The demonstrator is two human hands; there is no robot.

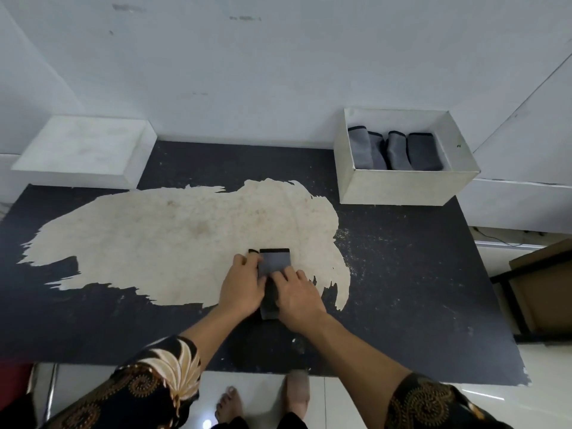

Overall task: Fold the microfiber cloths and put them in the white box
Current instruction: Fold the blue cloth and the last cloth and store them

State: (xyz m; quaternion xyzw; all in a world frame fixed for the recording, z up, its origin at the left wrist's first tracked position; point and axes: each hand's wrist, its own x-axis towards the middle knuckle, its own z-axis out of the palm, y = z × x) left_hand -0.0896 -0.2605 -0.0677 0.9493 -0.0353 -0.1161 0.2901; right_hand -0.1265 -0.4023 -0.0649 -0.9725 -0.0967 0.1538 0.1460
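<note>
Beneath left hand [243, 289], right hand [298, 297]; cloth [276, 261]

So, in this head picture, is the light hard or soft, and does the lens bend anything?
Head view: the light is soft and even, no hard shadows on the table; the wide lens bows the table edges and wall lines; the cloth and white box look fairly sharp; one glare spot on the floor tile.

I'm barefoot in a plain makeshift workroom: scuffed white wall [278, 57] across the top, glossy floor tiles [356, 404] at the bottom, my worn, peeling black bench [418, 289] between.
</note>
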